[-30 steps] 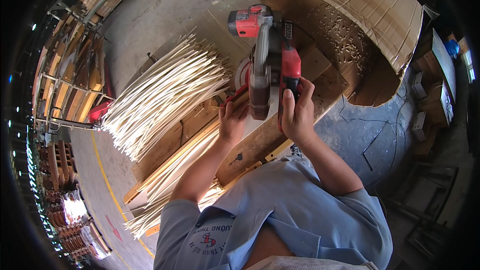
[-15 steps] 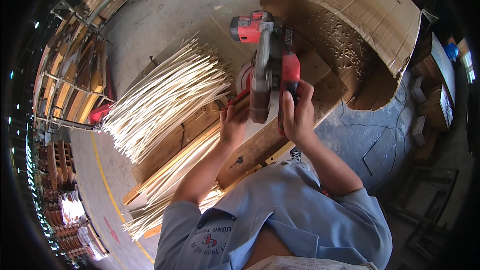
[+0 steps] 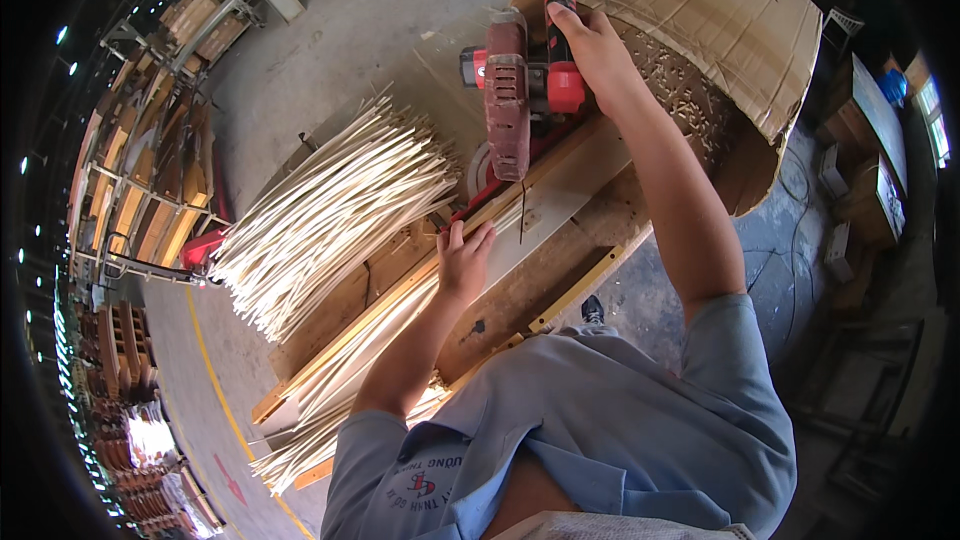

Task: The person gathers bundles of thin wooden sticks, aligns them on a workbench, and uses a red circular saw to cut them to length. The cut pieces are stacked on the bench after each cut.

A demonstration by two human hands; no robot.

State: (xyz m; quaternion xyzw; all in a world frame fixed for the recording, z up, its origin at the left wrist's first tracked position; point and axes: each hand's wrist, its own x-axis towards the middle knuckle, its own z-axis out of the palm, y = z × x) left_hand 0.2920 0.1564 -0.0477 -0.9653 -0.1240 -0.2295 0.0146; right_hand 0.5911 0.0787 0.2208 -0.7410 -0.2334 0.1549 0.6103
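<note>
1. Red circular saw [image 3: 525, 80] displaced toward 12 o'clock along the bench [image 3: 590, 180], away from the body; now beside the cardboard box [image 3: 700, 10].
2. Right hand [image 3: 590, 45] went with it, grip closed on the saw handle, arm now fully extended.
3. Left hand [image 3: 462, 262] off the saw; lies flat, fingers spread, on the wooden strip [image 3: 400, 305], at 7 o'clock from the saw.

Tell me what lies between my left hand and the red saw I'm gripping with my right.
In the head view, only bare wooden board separates the left hand from the red saw held by the right hand.
</note>
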